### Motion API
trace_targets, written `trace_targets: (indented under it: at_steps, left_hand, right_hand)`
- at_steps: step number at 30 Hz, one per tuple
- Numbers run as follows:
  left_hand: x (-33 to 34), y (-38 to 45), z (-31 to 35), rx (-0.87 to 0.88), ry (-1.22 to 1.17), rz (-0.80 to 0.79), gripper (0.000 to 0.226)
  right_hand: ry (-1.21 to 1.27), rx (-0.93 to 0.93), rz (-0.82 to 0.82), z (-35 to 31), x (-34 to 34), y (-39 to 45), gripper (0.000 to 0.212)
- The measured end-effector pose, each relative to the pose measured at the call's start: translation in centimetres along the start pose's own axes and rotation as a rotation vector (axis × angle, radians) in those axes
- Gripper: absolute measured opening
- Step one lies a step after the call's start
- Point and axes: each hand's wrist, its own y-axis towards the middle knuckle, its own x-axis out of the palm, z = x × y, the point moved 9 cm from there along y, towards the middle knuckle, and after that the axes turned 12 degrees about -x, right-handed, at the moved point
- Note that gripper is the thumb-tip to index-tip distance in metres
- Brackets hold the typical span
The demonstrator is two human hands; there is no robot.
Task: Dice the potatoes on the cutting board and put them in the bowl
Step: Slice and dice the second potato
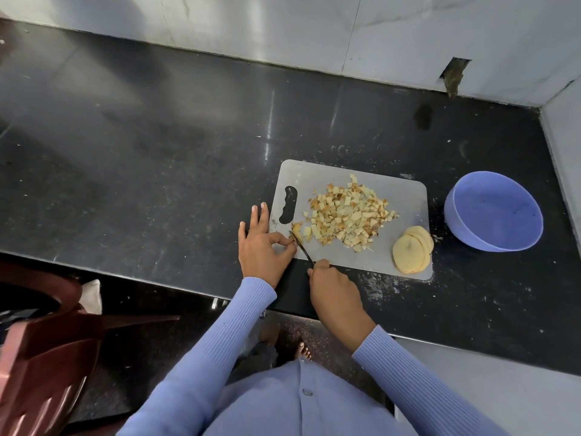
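Note:
A grey cutting board [405,196] lies on the black counter, with a heap of diced potato [347,214] in its middle. A stack of round potato slices [412,253] sits at its near right corner. My right hand [333,294] grips a knife [301,247] whose blade points to the board's near left corner. There my left hand [262,247] pinches the blade tip and a small bit of potato [297,229] with thumb and forefinger, the other fingers spread on the counter. An empty blue bowl [493,212] stands right of the board.
The black counter [141,152] stretches far to the left and meets white walls at the back and right. A dark red plastic chair [47,347] stands at the lower left beside me. The counter's front edge runs just below my hands.

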Motion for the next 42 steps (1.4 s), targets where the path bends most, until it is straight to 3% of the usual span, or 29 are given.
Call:
trace_targets:
  at_steps: [13, 16, 20, 27, 33, 38, 42]
  left_hand:
    - [-1.1, -1.1, 1.7, 0.087, 0.087, 0.063, 0.008]
    - [-1.6, -1.2, 2.4, 0.105, 0.058, 0.081, 0.019]
    - [0.2, -0.2, 2.5, 0.032, 0.03, -0.16, 0.051]
    - [2.2, 1.3, 4.4, 0.045, 0.121, -0.292, 0.027]
    - [3.5, 2.0, 6.6, 0.07, 0.047, -0.322, 0.019]
    - [3.4, 2.7, 5.9, -0.022, -0.13, -0.357, 0.023]
    - [3.0, 2.9, 5.4, -0.017, -0.198, -0.395, 0.029]
  right_hand:
    - [-0.002, -0.001, -0.079, 2.2, 0.3, -3.3, 0.031]
    - [0.112, 0.012, -0.11, 3.6, 0.1, -3.6, 0.033]
    - [0.25, 0.068, 0.018, 6.5, -1.8, -4.2, 0.035]
    - [0.363, 0.082, 0.278, 7.7, -4.8, -2.7, 0.031]
    - [0.278, 0.022, 0.48, 5.8, -6.6, 0.5, 0.021]
    - [0.205, -0.021, 0.511, 4.7, -7.0, 2.6, 0.037]
    - [0.167, -0.063, 0.517, 3.7, -7.2, 3.9, 0.029]
